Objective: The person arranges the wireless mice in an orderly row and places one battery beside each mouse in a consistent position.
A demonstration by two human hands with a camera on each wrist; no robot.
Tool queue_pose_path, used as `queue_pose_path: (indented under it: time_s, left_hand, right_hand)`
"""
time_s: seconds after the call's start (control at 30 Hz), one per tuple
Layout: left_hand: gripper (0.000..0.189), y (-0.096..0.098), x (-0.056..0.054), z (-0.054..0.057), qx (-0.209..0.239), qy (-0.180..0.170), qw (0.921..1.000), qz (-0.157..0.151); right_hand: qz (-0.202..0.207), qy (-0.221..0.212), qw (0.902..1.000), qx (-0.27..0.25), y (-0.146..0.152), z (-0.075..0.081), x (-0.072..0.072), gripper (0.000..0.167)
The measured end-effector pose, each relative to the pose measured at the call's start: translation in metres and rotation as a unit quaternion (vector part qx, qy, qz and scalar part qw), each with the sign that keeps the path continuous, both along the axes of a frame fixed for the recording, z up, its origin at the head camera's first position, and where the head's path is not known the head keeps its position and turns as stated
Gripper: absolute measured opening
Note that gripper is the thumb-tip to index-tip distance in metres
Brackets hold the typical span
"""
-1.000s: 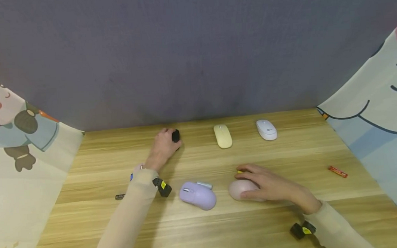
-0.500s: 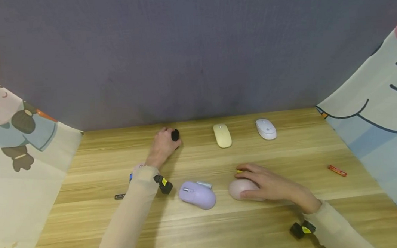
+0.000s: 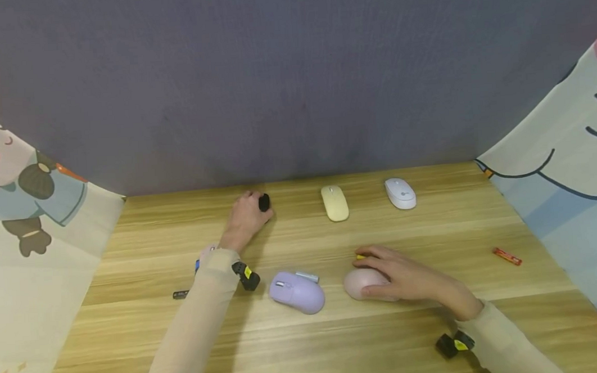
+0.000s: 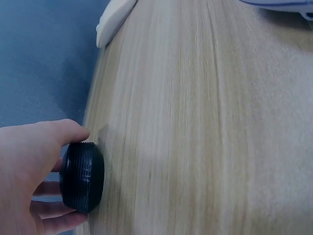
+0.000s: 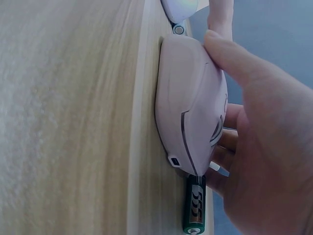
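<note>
Near the back edge of the table, my left hand (image 3: 244, 214) grips a black mouse (image 4: 83, 177) with a ribbed side. Its thumb is at one end and the fingers curl round the other. The palm covers much of this mouse in the head view. In the front middle, my right hand (image 3: 401, 274) holds a pale pink mouse (image 5: 188, 93), thumb on the near side and fingers along the far side. A green battery (image 5: 194, 205) lies at one end of the pink mouse. A small yellow piece (image 3: 360, 257) shows by the right fingertips.
A purple mouse (image 3: 297, 293) lies between the forearms, a silver battery (image 3: 307, 277) beside it. Yellow (image 3: 335, 203) and white (image 3: 401, 193) mice sit at the back. A red battery (image 3: 507, 256) lies right. By the left sleeve are a black battery (image 3: 180, 294) and a partly hidden pinkish mouse (image 3: 208, 250).
</note>
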State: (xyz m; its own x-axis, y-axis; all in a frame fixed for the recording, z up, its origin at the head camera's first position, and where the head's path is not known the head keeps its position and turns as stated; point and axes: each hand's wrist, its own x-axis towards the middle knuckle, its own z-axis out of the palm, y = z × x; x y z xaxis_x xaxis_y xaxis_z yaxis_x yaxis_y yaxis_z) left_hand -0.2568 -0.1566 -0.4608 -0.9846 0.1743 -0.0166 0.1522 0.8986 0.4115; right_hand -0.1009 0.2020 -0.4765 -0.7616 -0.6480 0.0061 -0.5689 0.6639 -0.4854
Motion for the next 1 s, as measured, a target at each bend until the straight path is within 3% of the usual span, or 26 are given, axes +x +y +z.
queue_pose_path:
  time_s: [0.43, 0.67, 1.0]
  left_hand:
    - [0.074, -0.005, 0.005, 0.0, -0.016, -0.009, 0.9998, -0.001]
    - [0.073, -0.013, 0.017, 0.012, 0.017, 0.0, 0.9999, -0.003]
    - [0.07, -0.027, 0.042, 0.033, -0.003, 0.026, 0.9995, -0.02]
  right_hand:
    - [0.007, 0.017, 0.9998, -0.002, 0.002, -0.001, 0.0, 0.056]
    - [0.012, 0.018, 0.9997, -0.006, 0.001, 0.001, 0.001, 0.056]
    - [0.016, 0.01, 0.9998, -0.002, 0.002, 0.001, 0.001, 0.06]
